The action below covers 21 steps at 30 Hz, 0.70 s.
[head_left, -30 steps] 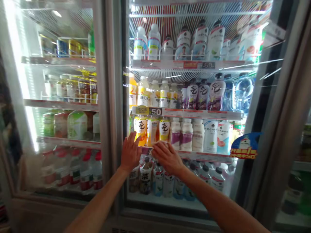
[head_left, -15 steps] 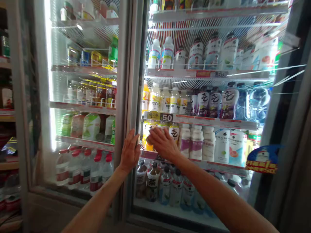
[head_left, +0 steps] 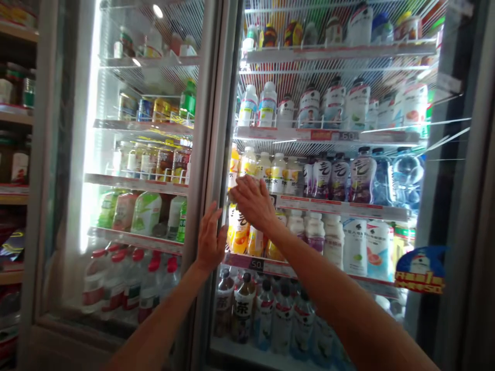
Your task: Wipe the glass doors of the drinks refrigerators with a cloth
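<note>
My left hand (head_left: pixel 212 238) lies against the metal door frame (head_left: pixel 211 170) between the two glass doors, fingers stretched upward. My right hand (head_left: pixel 253 202) is flat at the right glass door, palm turned away from me and fingers extended up and left. It covers part of a shelf's price strip. What lies under its palm, if anything, is hidden. Behind it, inside the cooler, stand vitamin drink bottles (head_left: pixel 278 172) with white caps. Just below are orange drink bottles (head_left: pixel 237 232), partly covered by my right hand and forearm.
Lower in the right cooler stand dark-capped tea bottles (head_left: pixel 243 309). The left cooler holds red-capped bottles (head_left: pixel 133 281) and cans (head_left: pixel 160 111). A blue sticker (head_left: pixel 419 268) is at the right side of the door. Shelves with jars (head_left: pixel 15 165) stand far left.
My right hand has moved up over the glass, from the orange bottles to the price strip above them. My left hand stays at the door frame. The view has tilted slightly upward.
</note>
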Available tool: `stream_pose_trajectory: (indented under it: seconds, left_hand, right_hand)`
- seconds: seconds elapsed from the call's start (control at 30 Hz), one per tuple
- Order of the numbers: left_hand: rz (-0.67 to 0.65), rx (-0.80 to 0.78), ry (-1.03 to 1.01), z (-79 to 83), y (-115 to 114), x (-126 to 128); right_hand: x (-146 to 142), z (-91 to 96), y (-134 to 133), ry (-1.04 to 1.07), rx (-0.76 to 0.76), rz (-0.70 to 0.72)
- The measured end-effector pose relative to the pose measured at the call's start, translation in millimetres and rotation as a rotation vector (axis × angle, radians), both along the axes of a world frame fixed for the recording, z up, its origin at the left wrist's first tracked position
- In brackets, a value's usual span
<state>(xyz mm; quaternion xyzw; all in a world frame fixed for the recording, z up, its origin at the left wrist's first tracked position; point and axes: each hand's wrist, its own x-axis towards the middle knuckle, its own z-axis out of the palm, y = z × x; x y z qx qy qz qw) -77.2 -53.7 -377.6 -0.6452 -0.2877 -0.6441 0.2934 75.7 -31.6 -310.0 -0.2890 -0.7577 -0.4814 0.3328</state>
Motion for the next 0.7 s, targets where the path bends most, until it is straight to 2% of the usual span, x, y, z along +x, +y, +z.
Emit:
stream_pose_trajectory:
  seconds: [0.07,0.17,0.23,0.33,0.4,0.47,0.57,0.6,0.63,0.7]
  left_hand:
    - [-0.02,0.025,-0.019,10.7,2,5]
    - [-0.066,0.069,-0.036,24.8,5,11]
    - [-0.082,0.083,-0.037,31.8,9,13]
    - [-0.081,0.088,-0.024,40.5,15,17]
    - [-0.076,0.085,-0.009,47.7,19,22]
    - [-0.061,0.094,0.015,57.0,26,30]
    - [0.001,0.114,0.027,72.8,36,42]
    - [0.034,0.109,0.011,77.1,40,45]
    - [0.071,0.092,-0.01,80.5,43,48]
    - [0.149,0.04,-0.029,83.9,49,52]
  right_hand:
    - [-2,8.5,0,-0.011,0.02,0.005]
    - [1,0.5,-2,-0.304,0.017,0.067]
    - [9,7.4,-2,-0.372,0.012,0.065]
    - [26,42.2,0,-0.091,0.033,-0.038]
    - [37,57.1,-3,0.065,0.041,-0.099]
    - [47,51.1,-8,0.058,0.041,-0.116]
    - [66,25.9,-16,-0.17,0.046,-0.074]
    - [73,23.3,-17,-0.237,0.054,-0.063]
    - [81,26.0,-17,-0.254,0.068,-0.067]
    - [97,44.6,-16,-0.114,0.116,-0.116]
